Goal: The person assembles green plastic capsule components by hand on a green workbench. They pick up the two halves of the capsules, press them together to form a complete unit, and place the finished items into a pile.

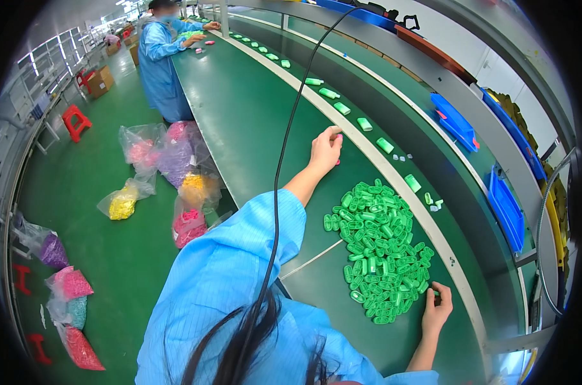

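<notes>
Along the green workbench [252, 122] a large heap of green plastic parts [377, 250] is left unsorted, while a small pink piece [338, 160] is pinched in the left hand [325, 149] near the conveyor [393, 128], where spaced green parts are carried, and a green part is gripped by the right hand [437, 309] at the heap's edge.

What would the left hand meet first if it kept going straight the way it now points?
Probably the pale strip edging the green table, just beyond the left hand; past it, the green pieces on the belt. Depth is unclear.

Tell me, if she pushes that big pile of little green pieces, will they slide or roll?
The green pieces look like small hard plastic, so probably light and stiff. They lie loose in a heap on the smooth green table, so a push would likely scatter them sliding. Some look rounded and might roll.
</notes>
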Demonstrator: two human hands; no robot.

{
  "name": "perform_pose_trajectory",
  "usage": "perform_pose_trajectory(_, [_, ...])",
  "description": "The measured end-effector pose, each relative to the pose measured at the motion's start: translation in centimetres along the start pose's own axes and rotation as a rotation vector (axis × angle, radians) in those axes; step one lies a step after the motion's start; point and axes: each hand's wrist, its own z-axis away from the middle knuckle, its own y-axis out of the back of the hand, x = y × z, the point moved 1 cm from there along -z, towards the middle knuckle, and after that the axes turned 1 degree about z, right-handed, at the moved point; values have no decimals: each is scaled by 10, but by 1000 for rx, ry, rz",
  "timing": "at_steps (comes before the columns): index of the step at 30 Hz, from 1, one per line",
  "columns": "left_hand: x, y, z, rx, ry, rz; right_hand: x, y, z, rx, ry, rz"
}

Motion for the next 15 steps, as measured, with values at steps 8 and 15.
perform_pose_trajectory(8, [-1,4,3,25,-18,-10,37,32,27,84,39,206])
perform_pose_trajectory(15, [2,2,3,21,65,98,29,30,27,100,81,258])
